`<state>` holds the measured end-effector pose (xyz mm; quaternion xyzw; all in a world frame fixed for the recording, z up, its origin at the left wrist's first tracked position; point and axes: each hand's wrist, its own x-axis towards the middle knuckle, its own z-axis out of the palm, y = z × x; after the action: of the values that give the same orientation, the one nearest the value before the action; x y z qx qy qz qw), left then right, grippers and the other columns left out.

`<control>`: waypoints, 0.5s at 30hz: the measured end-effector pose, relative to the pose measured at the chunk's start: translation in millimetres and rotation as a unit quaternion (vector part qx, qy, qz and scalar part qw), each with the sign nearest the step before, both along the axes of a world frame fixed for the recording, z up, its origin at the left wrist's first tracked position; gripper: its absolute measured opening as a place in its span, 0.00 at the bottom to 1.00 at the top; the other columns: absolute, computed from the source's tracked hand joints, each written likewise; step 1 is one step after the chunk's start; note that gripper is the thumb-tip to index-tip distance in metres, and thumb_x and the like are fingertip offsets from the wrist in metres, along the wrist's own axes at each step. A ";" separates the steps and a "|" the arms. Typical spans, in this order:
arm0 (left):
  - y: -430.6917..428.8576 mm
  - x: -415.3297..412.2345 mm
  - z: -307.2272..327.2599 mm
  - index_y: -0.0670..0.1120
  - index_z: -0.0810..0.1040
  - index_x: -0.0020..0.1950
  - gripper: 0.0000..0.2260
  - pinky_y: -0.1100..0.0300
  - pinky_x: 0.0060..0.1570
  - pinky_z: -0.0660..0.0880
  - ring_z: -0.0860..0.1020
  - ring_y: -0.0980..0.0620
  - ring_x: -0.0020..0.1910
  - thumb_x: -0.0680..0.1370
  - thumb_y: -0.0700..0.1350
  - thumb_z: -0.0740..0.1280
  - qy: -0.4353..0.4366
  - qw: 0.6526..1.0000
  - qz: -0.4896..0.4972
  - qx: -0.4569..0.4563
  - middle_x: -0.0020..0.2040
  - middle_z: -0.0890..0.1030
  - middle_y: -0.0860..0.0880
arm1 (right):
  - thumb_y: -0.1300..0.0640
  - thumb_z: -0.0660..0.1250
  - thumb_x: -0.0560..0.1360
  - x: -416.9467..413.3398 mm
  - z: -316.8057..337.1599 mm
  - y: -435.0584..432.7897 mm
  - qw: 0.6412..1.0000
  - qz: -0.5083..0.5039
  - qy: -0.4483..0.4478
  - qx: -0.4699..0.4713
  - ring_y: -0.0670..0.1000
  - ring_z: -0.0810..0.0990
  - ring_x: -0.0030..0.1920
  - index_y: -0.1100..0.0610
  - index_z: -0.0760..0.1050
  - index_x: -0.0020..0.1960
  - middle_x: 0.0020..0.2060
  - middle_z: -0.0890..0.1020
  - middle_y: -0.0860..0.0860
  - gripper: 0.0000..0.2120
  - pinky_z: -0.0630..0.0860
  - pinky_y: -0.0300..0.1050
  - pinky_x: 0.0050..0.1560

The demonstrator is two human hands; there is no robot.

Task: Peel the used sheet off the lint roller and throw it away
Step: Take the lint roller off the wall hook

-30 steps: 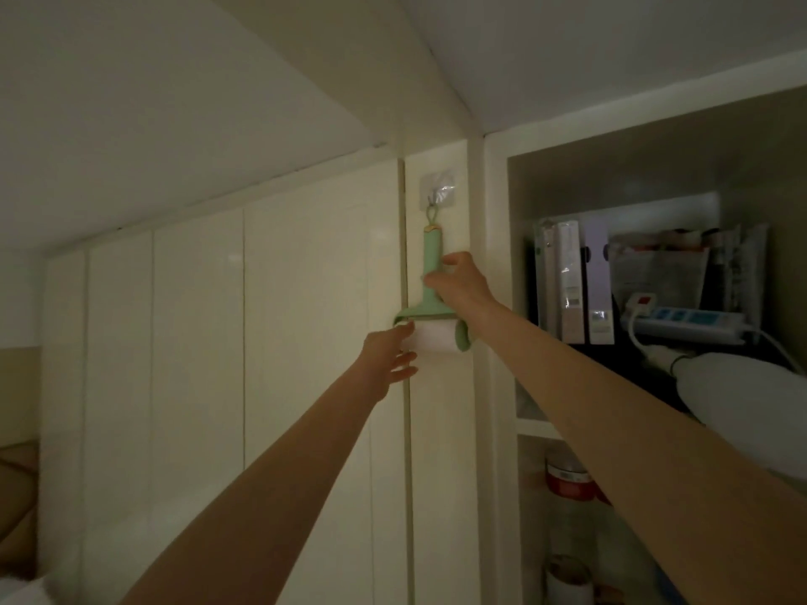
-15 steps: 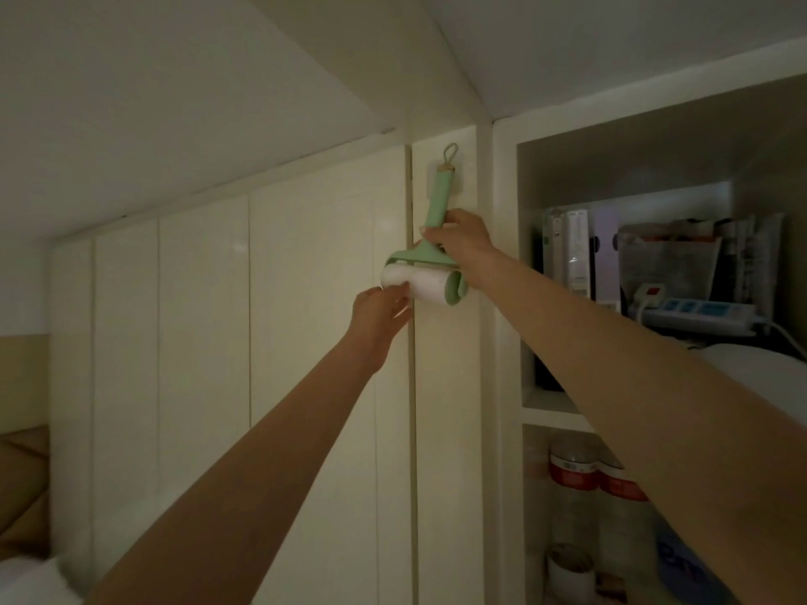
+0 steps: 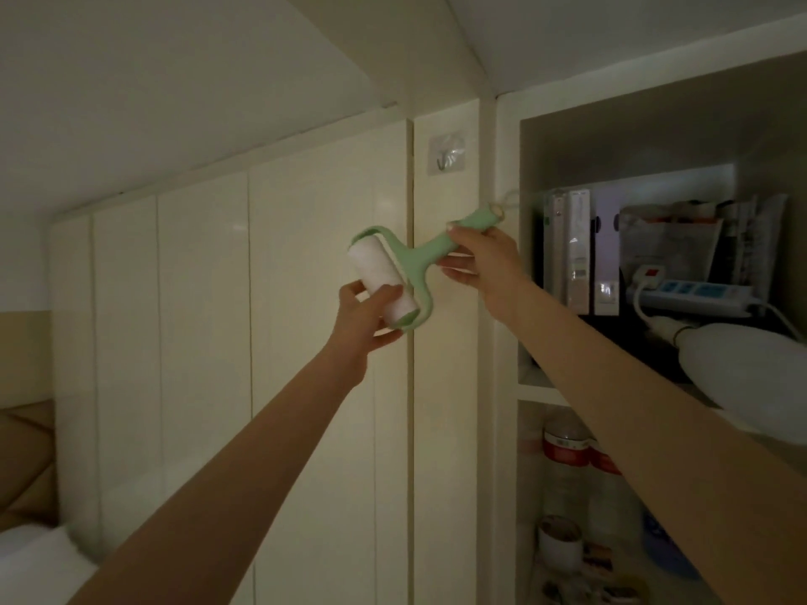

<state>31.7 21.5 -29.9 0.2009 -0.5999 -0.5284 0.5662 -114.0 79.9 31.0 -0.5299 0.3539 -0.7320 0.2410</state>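
Note:
The lint roller [image 3: 419, 259] has a pale green handle and frame and a white sticky roll [image 3: 380, 277]. It is off the wall and tilted, handle pointing up and right. My right hand [image 3: 484, 259] grips the green handle near its end. My left hand [image 3: 367, 316] cups the lower part of the white roll from below, thumb and fingers around it. The sheet looks still wrapped on the roll; no loose edge shows.
A clear adhesive hook [image 3: 445, 152] sits bare on the cream wall panel above the roller. To the right, open shelves [image 3: 541, 386] hold binders, a power strip [image 3: 694, 294] and jars lower down. A white rounded object [image 3: 751, 369] juts out at right. Bedding lies at bottom left.
The roller came off the hook, moved down and tilted sideways. My right hand slid to the handle's end, and my left hand closed around the white roll.

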 end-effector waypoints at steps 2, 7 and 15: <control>-2.9 14.7 -14.5 0.44 0.63 0.64 0.22 0.56 0.44 0.78 0.79 0.47 0.51 0.74 0.47 0.68 0.009 1.000 0.028 0.004 0.56 0.77 0.44 | 0.59 0.68 0.72 -10.4 -17.0 10.8 0.999 0.020 -0.045 -0.013 0.51 0.82 0.39 0.60 0.74 0.54 0.43 0.81 0.55 0.11 0.81 0.45 0.40; -3.5 39.7 -48.0 0.40 0.67 0.65 0.23 0.57 0.47 0.76 0.78 0.47 0.51 0.74 0.48 0.68 0.053 0.996 0.053 0.037 0.59 0.76 0.41 | 0.64 0.69 0.70 -26.2 -77.0 28.7 0.992 0.109 -0.038 0.050 0.55 0.84 0.45 0.63 0.74 0.55 0.48 0.80 0.58 0.14 0.81 0.43 0.39; 20.1 36.6 -72.3 0.45 0.70 0.58 0.13 0.59 0.44 0.77 0.77 0.49 0.49 0.76 0.49 0.64 0.149 0.985 0.084 0.026 0.51 0.77 0.47 | 0.60 0.68 0.71 4.1 -156.5 47.2 0.953 0.174 0.150 0.199 0.59 0.84 0.43 0.54 0.73 0.60 0.47 0.85 0.59 0.17 0.81 0.47 0.39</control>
<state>68.3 41.6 -102.1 0.1842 -0.4756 -0.5184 0.6863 -109.9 127.2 -125.5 -0.6286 0.4265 -0.5056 0.4091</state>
